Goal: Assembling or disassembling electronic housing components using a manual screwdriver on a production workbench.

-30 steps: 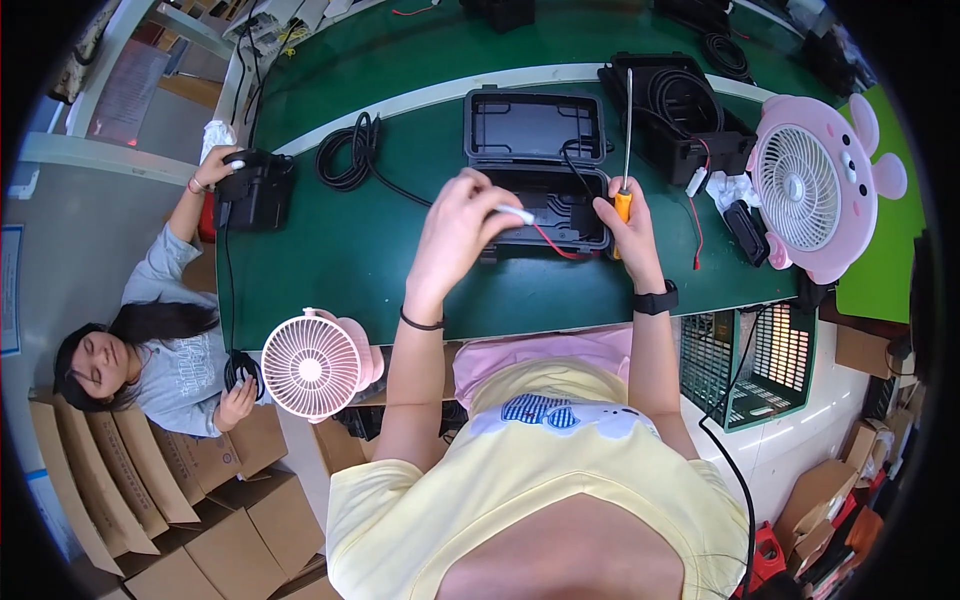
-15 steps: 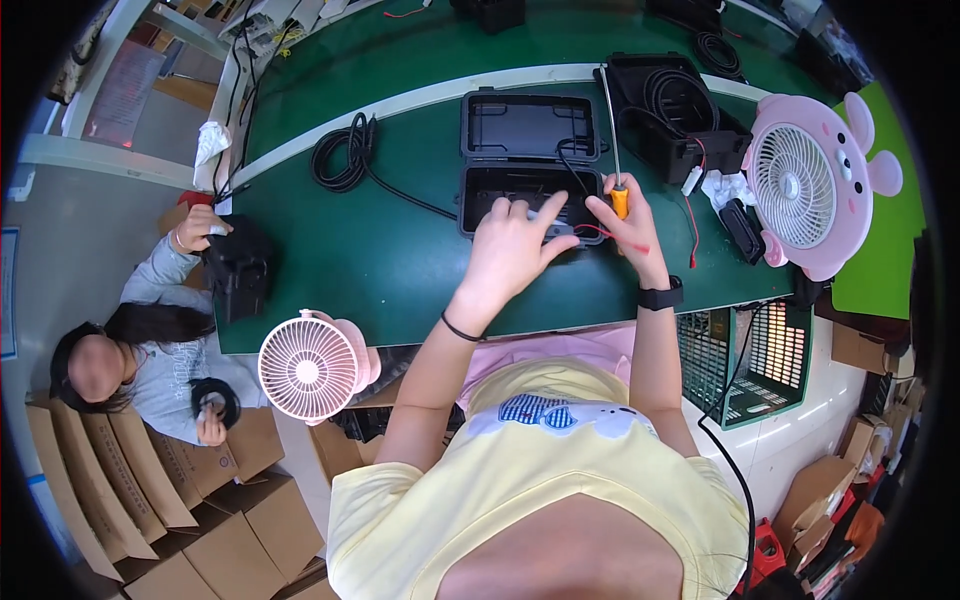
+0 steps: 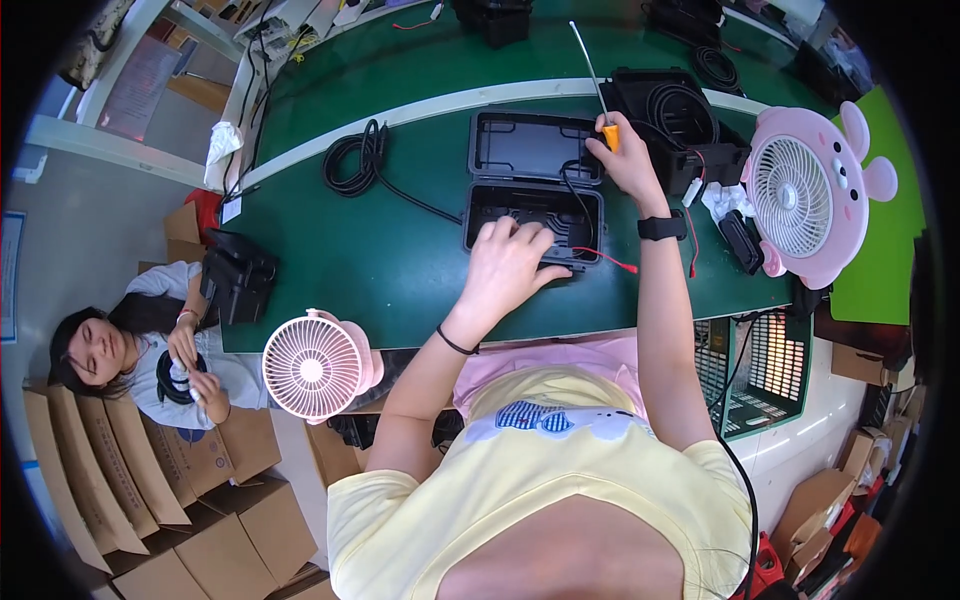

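An open black plastic case [image 3: 480,225] lies on the green table, its lid [image 3: 535,148] folded back. My left hand [image 3: 505,265] reaches over the front rim, fingers bent into the case, thumb held apart along the front edge; what the fingertips touch is hidden. In the case lies a black wire, and a red lead [image 3: 605,258] hangs over its front rim. My right hand [image 3: 632,168], beside the lid's right edge, is closed round the orange handle of a screwdriver [image 3: 612,138], its long shaft pointing up and away. From the case's left side runs a black cable [image 3: 410,197] to a coil.
Right of the case stand another open black case [image 3: 675,150] with coiled cable and a pink rabbit-eared fan [image 3: 800,190]. A small pink fan [image 3: 312,368] sits at the front left edge. At left a co-worker [image 3: 165,360] handles a black coil near cardboard boxes [image 3: 190,555].
My right hand has moved up and away from the case with the screwdriver. My left hand's fingers have bent further in. The co-worker's raised hand has come down to the coil.
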`<control>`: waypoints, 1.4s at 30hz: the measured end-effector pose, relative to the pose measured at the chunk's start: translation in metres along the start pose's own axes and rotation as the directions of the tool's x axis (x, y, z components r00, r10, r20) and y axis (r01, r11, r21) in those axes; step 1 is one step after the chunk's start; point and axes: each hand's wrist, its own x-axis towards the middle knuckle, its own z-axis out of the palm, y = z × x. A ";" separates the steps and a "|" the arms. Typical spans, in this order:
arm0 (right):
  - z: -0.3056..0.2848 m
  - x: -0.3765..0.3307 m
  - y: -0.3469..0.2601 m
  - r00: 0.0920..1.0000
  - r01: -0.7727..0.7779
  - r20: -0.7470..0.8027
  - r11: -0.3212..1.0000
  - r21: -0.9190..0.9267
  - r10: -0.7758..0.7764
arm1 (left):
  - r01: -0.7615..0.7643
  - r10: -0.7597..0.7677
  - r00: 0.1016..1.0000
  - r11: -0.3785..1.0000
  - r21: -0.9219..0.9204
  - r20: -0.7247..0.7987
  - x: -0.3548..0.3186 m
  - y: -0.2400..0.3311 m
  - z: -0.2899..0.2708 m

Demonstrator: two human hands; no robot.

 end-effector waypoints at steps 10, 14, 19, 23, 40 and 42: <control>-0.016 -0.028 -0.036 0.962 0.272 -0.110 0.901 0.339 -0.249 | 0.092 -0.121 0.988 0.960 0.264 0.097 0.003 -0.014 -0.029; -0.019 -0.040 -0.037 0.945 0.325 -0.114 0.838 0.440 -0.306 | -0.033 0.040 0.998 0.990 0.139 -0.048 0.006 -0.005 -0.024; -0.030 -0.057 -0.053 0.950 0.292 -0.044 0.831 0.473 -0.308 | -0.096 0.087 0.993 0.987 -0.132 -0.074 -0.006 -0.005 -0.006; -0.019 -0.066 -0.069 0.956 0.284 -0.040 0.885 0.368 -0.290 | -0.101 -0.011 0.882 0.972 -0.211 -0.471 -0.008 -0.006 0.009; 0.009 -0.094 -0.062 0.972 0.234 -0.063 0.954 0.190 -0.226 | 0.163 -0.663 0.667 0.575 -0.802 -0.340 -0.012 -0.046 0.034; 0.005 -0.092 -0.064 0.978 0.208 -0.026 0.957 0.204 -0.207 | 0.110 -0.664 0.664 0.541 -0.834 -0.343 -0.013 -0.047 0.036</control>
